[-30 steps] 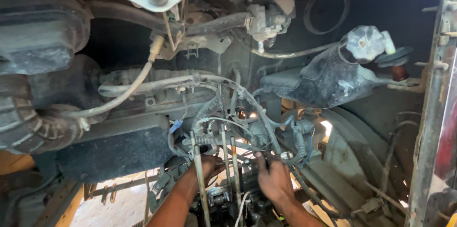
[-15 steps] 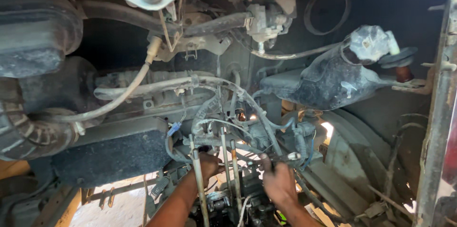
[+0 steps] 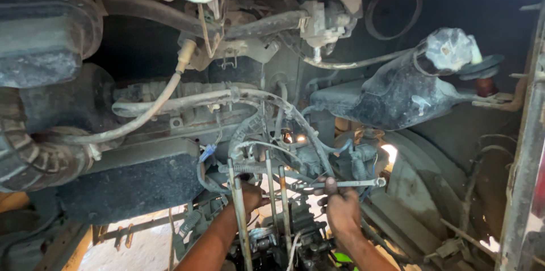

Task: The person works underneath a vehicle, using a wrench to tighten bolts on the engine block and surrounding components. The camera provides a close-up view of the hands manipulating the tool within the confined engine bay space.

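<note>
Grimy engine bay, hoses (image 3: 170,103) and rods (image 3: 272,191) overhead. Right hand (image 3: 340,205) closed round spanner (image 3: 346,183), long axis level, ring end rightward. Left hand (image 3: 250,194) deeper among rods, grip hidden, cannot tell.

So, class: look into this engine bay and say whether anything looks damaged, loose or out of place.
Everything is coated in grime. A pale hose droops loosely across the middle, and thin wires tangle above the hands. The right hand holds a wrench; the left hand reaches among upright rods. No spill or break shows.

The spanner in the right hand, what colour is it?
The spanner is silvery grey metal, seen best in the head view, held in the right hand.
</note>
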